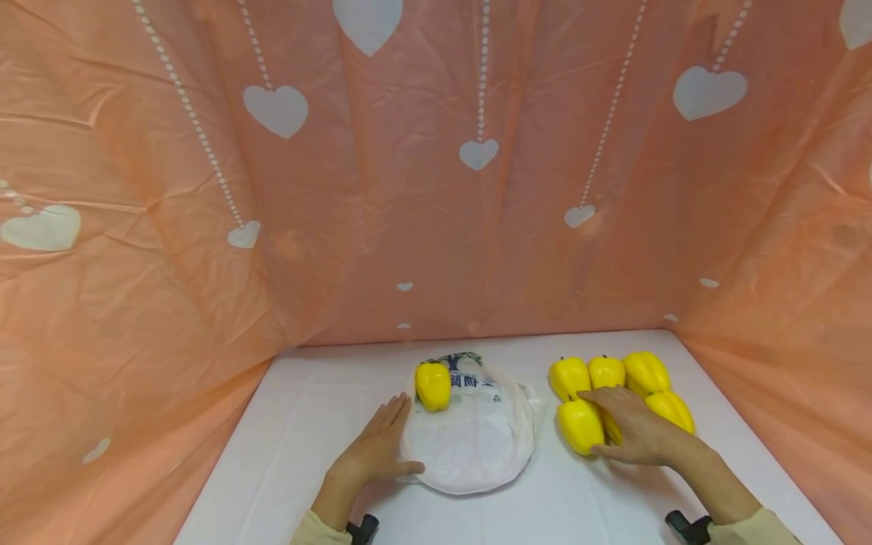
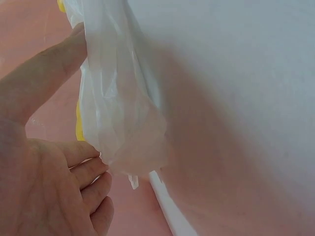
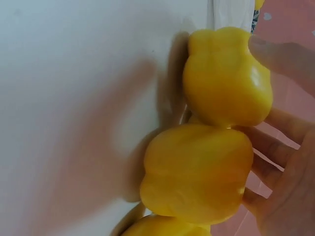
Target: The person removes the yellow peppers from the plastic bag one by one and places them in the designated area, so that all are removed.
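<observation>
A white plastic bag (image 1: 470,446) with dark printing lies spread on the table, its rim rounded. One yellow bell pepper (image 1: 433,387) sits at the bag's far left part. My left hand (image 1: 381,443) lies along the bag's left edge, fingers extended and thumb spread toward the near rim. In the left wrist view the thumb and fingertips touch the bag's folds (image 2: 115,98). On the right, my right hand (image 1: 633,425) holds the near-left yellow bell pepper (image 3: 226,73) between thumb and fingers. The pepper beside it (image 3: 197,172) is partly under the hand in the head view.
Several more yellow bell peppers (image 1: 646,372) stand grouped around my right hand. The white table (image 1: 306,393) is bordered by an orange curtain (image 1: 436,250) with white hearts at the back and sides. Dark wrist mounts (image 1: 688,527) sit at both wrists.
</observation>
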A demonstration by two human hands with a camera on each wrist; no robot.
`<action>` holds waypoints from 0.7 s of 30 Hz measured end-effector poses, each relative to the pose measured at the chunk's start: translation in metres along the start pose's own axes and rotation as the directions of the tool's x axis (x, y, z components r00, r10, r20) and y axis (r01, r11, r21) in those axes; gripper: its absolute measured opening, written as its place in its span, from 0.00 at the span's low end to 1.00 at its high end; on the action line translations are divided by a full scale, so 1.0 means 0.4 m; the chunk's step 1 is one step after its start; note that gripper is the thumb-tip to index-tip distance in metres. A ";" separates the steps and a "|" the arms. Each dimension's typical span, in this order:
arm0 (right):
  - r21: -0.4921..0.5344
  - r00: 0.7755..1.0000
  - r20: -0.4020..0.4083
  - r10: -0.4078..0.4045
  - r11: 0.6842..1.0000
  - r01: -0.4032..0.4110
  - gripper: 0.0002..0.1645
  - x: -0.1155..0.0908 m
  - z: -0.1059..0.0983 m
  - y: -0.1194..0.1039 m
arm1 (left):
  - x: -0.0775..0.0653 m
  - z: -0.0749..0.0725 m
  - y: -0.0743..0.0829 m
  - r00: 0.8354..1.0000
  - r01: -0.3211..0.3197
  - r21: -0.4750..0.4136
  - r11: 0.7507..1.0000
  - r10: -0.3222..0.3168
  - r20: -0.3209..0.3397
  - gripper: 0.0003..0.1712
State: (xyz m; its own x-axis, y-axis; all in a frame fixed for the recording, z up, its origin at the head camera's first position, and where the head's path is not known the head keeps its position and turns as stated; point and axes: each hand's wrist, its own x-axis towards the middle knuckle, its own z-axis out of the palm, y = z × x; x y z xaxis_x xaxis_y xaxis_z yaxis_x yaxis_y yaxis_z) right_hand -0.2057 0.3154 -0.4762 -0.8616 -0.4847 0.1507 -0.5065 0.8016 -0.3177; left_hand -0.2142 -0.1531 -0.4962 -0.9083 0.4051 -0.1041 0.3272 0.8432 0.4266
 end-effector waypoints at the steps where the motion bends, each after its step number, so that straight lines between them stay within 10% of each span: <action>1: 0.004 1.000 0.005 0.006 1.000 -0.006 0.51 0.001 -0.001 -0.003 | 0.000 0.000 0.000 1.000 -0.002 0.002 1.000 0.002 0.001 0.70; 21: -0.002 1.000 -0.023 0.014 1.000 -0.014 0.46 0.048 0.000 -0.045 | 0.006 0.007 -0.008 1.000 -0.016 0.022 1.000 0.016 -0.006 0.70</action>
State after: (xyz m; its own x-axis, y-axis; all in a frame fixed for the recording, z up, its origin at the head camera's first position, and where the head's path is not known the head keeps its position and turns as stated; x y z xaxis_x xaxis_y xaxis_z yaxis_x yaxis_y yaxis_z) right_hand -0.2131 0.2916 -0.4675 -0.8689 -0.4655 0.1683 -0.4948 0.8086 -0.3183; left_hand -0.2165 -0.1538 -0.5005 -0.9046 0.4163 -0.0915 0.3473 0.8442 0.4083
